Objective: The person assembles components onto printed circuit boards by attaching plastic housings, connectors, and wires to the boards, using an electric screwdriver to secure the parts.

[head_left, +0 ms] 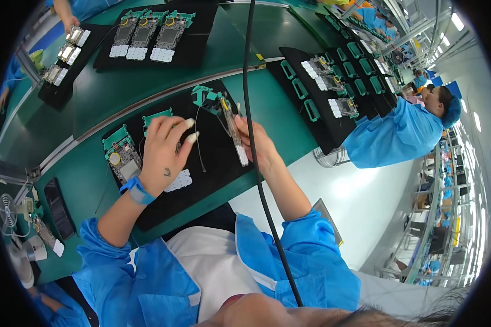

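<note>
The right hand (256,143) pinches a thin circuit board (233,126) edge-on; the left hand (163,155), fingers spread, rests on the black mat (213,163).

right hand (255,143) gripping a tilted circuit board (232,124); left hand (163,155) resting on black mat (215,163), beside green-framed board (121,155)

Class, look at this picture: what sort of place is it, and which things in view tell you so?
Probably an electronics assembly line: black trays holding circuit boards in green frames, a long green workbench, and a co-worker in a blue coat.
</note>
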A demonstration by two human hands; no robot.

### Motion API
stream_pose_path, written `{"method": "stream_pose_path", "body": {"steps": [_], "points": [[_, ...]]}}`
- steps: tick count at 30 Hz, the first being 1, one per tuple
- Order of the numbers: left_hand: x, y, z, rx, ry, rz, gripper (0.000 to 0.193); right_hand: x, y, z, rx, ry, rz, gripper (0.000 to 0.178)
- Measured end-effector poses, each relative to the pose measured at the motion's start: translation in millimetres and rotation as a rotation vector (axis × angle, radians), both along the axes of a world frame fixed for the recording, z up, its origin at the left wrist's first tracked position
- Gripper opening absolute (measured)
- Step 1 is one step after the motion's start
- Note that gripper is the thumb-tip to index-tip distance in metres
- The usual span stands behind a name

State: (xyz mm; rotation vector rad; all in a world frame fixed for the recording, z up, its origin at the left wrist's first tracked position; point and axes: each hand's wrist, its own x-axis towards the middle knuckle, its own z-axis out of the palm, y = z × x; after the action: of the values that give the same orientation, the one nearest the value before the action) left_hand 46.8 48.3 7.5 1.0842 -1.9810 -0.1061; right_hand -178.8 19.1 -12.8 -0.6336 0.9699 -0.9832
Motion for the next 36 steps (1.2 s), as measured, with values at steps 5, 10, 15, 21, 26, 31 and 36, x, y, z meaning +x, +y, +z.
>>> {"method": "stream_pose_path", "body": {"steps": [5,10,15,21,26,31,36], "points": [[-25,-11,15,-0.036,0.081,-0.102,0.033,3,10,-6,0.006,-0.114,0.130,0.025],[-14,-13,29,0.091,0.214,-0.415,0.046,-9,7,-20,0.079,-0.179,0.093,0.027],[18,-15,32,0.569,0.105,-0.756,0.046,-28,1,-36,0.078,-0.336,0.105,0.038],[2,-25,27,0.035,0.081,-0.159,0.032,-18,3,-25,0.046,-0.273,0.129,0.028],[-20,-27,24,-0.129,-0.137,-0.152,0.031,-6,8,-14,0.045,-0.157,0.112,0.020],[-20,-29,15,-0.194,-0.201,-0.208,0.028,-11,8,-24,0.016,-0.138,0.148,0.026],[-13,-27,3,0.113,0.146,-0.194,0.023,2,16,-7,-0.028,-0.019,-0.075,0.019]]}}
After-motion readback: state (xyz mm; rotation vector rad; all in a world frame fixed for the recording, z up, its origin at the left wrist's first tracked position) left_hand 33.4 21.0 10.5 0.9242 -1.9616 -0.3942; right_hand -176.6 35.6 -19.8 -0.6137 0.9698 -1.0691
